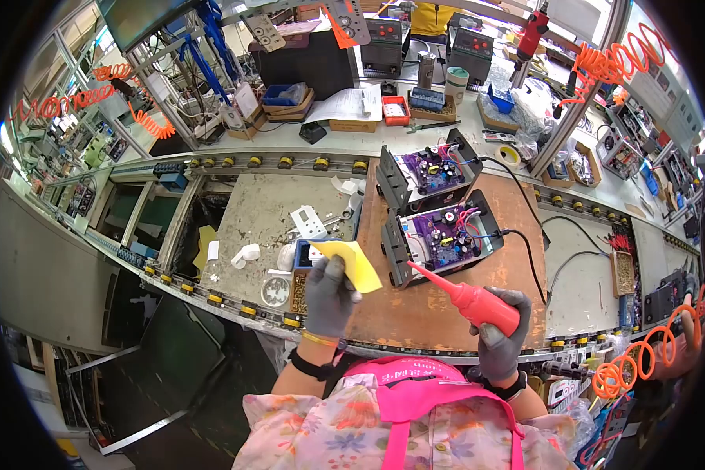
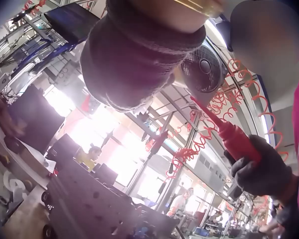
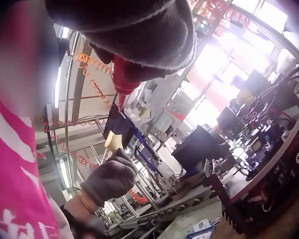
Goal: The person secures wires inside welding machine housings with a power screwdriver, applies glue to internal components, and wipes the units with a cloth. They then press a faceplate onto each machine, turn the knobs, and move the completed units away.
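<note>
In the head view, the grey-gloved left hand (image 1: 327, 301) pinches a yellow sheet (image 1: 360, 268) between thumb and fingers, above the bench's near edge. A red squeeze bottle (image 1: 484, 307) with a long tapered nozzle is gripped by the grey-gloved right hand (image 1: 503, 345). Its nozzle points up and left, towards the nearer of two open black housings. That housing bears a purple circuit board (image 1: 446, 235); a second purple circuit board (image 1: 431, 169) sits in the housing behind. The right wrist view also shows the yellow sheet (image 3: 113, 141) standing up from the left hand's fingers.
Both housings stand on a brown board (image 1: 501, 294), with black cables (image 1: 529, 251) running off right. Left of them lie a white plate (image 1: 309, 222), a blue box and a tray of small brass-coloured parts (image 1: 298, 291). Orange coiled hoses (image 1: 627, 368) hang at the right.
</note>
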A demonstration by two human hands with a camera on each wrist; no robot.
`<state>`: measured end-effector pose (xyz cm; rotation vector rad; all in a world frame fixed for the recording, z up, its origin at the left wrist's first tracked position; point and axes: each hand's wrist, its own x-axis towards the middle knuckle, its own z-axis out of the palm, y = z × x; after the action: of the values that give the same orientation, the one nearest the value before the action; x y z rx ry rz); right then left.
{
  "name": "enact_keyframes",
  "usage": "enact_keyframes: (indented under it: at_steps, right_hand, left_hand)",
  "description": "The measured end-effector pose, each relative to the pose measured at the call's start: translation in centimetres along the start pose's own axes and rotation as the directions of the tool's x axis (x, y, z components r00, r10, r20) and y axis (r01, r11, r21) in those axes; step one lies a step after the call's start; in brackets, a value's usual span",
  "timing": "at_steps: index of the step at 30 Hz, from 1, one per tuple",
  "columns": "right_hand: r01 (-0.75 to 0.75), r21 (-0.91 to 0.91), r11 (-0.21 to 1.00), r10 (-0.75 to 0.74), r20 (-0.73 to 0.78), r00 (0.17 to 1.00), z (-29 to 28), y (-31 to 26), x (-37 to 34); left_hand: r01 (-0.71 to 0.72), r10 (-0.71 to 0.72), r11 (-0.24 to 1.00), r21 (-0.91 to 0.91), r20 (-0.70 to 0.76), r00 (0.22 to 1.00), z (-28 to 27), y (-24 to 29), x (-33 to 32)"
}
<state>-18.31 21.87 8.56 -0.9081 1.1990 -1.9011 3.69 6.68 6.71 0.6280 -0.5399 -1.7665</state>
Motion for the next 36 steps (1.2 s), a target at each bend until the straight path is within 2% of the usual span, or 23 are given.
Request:
enact_keyframes:
  at_steps: [1, 3, 4, 7, 9, 11, 12, 15, 16, 17, 18, 19, 20, 21, 22, 23, 25, 27, 29, 31, 33, 35, 36]
  right_hand:
    - [-0.017, 0.052, 0.998, 0.017, 0.002, 1.000, 0.3, -0.2, 0.0]
    - [-0.015, 0.041, 0.999, 0.016, -0.014, 1.000, 0.4, -0.1, -0.2]
    - [-0.017, 0.035, 0.999, 0.018, -0.018, 1.000, 0.4, -0.1, -0.2]
    - [-0.035, 0.078, 0.996, 0.038, -0.040, 0.998, 0.5, -0.1, -0.4]
    - [-0.033, 0.059, 0.998, 0.036, -0.061, 0.997, 0.6, 0.1, -0.5]
    - [-0.037, 0.044, 0.998, 0.040, -0.073, 0.997, 0.5, 0.3, -0.7]
    - [-0.041, 0.029, 0.999, 0.044, -0.094, 0.995, 0.6, 0.5, -0.7]
    - [-0.048, 0.004, 0.999, 0.048, -0.142, 0.989, 1.1, 0.5, -1.0]
    - [-0.043, -0.038, 0.998, 0.036, -0.161, 0.986, 1.2, 0.6, -1.0]
    - [-0.046, -0.061, 0.997, 0.035, -0.165, 0.986, 1.4, 0.6, -1.0]
    - [-0.050, -0.078, 0.996, 0.036, -0.170, 0.985, 1.2, 1.0, -1.1]
    - [-0.054, -0.097, 0.994, 0.036, -0.179, 0.983, 1.0, 1.3, -1.2]
    - [-0.055, -0.103, 0.993, 0.036, -0.182, 0.983, 1.3, 1.4, -1.2]
    - [-0.056, -0.109, 0.993, 0.034, -0.189, 0.981, 1.6, 1.5, -1.2]
    - [-0.057, -0.117, 0.992, 0.033, -0.198, 0.980, 1.7, 1.5, -1.3]
    - [-0.052, -0.122, 0.991, 0.028, -0.188, 0.982, 1.9, 1.6, -1.3]
    - [-0.041, -0.135, 0.990, 0.017, -0.175, 0.984, 1.9, 1.8, -1.3]
    - [-0.032, -0.150, 0.988, 0.004, -0.187, 0.982, 2.2, 1.7, -1.3]
    - [-0.019, -0.152, 0.988, -0.013, -0.212, 0.977, 2.3, 1.8, -1.4]
    - [-0.027, -0.184, 0.983, -0.013, -0.214, 0.977, 1.7, 1.7, -1.6]
    - [-0.042, -0.205, 0.978, -0.007, -0.235, 0.972, 0.6, 1.6, -1.6]
    - [-0.068, -0.217, 0.974, -0.005, -0.317, 0.948, -1.0, 1.5, -2.0]
    - [-0.101, -0.210, 0.972, 0.011, -0.390, 0.921, -2.2, 1.7, -2.4]
  left_hand:
    - [0.029, -0.028, 0.999, -0.042, 0.039, 0.999, 0.1, -0.5, -0.2]
    - [0.091, -0.078, 0.988, -0.124, 0.109, 0.991, -0.3, -1.7, -0.6]
    - [0.144, -0.107, 0.972, -0.187, 0.197, 0.975, -0.9, -2.1, -0.7]
    - [0.284, -0.187, 0.911, -0.300, 0.314, 0.931, -2.1, -2.2, -0.8]
    - [0.123, -0.097, 0.988, -0.095, 0.237, 0.967, -2.8, -2.2, -1.2]
    - [0.254, -0.158, 0.936, -0.246, 0.351, 0.923, -4.8, -2.3, -0.5]
    - [0.254, -0.176, 0.938, -0.234, 0.309, 0.935, -4.9, -1.8, -0.5]
    - [0.204, -0.206, 0.968, -0.146, 0.000, 0.979, -6.6, 0.0, 0.4]
    - [0.116, -0.136, 0.985, -0.127, -0.161, 0.978, -7.9, 0.8, 1.2]
    - [0.141, -0.159, 0.969, -0.204, -0.073, 0.985, -13.0, 2.0, 2.7]
    - [0.021, -0.074, 0.985, -0.172, -0.310, 0.948, -15.0, 3.5, 3.9]
    - [-0.187, 0.096, 0.965, -0.182, -0.416, 0.904, -18.4, 4.6, 5.8]
    - [-0.270, 0.187, 0.953, -0.140, -0.430, 0.883, -22.5, 6.2, 7.6]
    - [-0.296, 0.132, 0.906, -0.304, -0.462, 0.877, -22.8, 8.6, 7.9]
    - [-0.427, 0.285, 0.871, -0.245, -0.455, 0.843, -25.0, 9.6, 8.4]
    - [-0.426, 0.051, 0.805, -0.413, -0.668, 0.743, -26.5, 11.0, 9.3]
    - [-0.510, 0.128, 0.815, -0.276, -0.773, 0.622, -28.7, 9.8, 9.9]
    - [-0.345, 0.130, 0.885, -0.312, -0.545, 0.828, -30.9, 6.1, 10.3]
    - [-0.096, -0.041, 0.936, -0.340, -0.375, 0.926, -24.8, 2.6, 8.5]
    - [0.111, -0.106, 0.994, -0.001, -0.315, 0.943, -19.3, -0.7, 5.9]
    - [0.309, -0.281, 0.947, 0.086, -0.243, 0.928, -15.3, -3.1, 4.0]
    - [0.392, -0.359, 0.883, 0.257, -0.167, 0.918, -13.2, -5.5, 2.9]
    - [0.440, -0.436, 0.848, 0.295, -0.083, 0.896, -12.5, -6.3, 2.5]
